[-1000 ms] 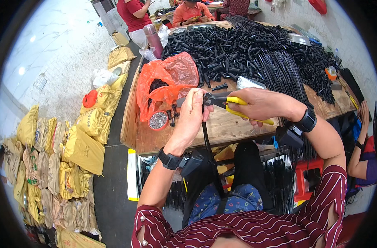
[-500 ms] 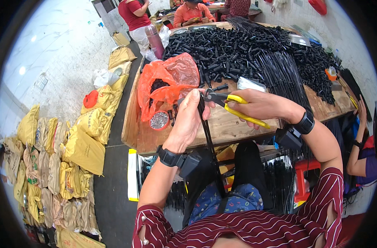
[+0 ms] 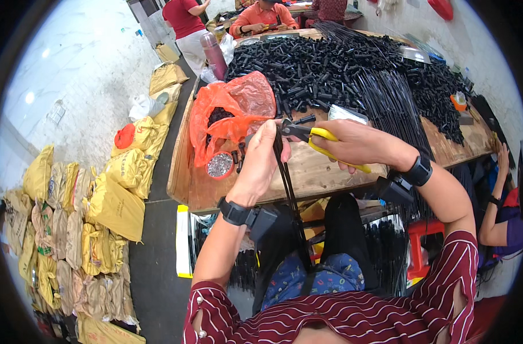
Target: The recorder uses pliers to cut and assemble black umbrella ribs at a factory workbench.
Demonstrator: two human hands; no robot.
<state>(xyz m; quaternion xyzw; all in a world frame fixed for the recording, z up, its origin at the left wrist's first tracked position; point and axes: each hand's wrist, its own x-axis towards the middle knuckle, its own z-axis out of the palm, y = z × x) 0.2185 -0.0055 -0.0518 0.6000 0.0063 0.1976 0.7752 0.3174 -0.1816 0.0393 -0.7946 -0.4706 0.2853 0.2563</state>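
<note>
Black rod hangs downward from the closed left hand; the right hand, just beside, grips yellow-handled pliers pointing left at its top end.

**Counts at the workbench**

Two hands work over the wooden table: one left hand and one right hand. One pair of yellow-handled pliers is in the right hand; one bunch of black straps hangs from the left. Each wrist carries one black wristband, two in all. On the table lie one orange plastic bag, one small red dish of metal bits, one pink bottle and one heap of black tubes, too many to count. Three other people show at the far end and one at the right edge. Yellow sacks on the floor number well over a dozen; an exact count cannot be made.
</note>
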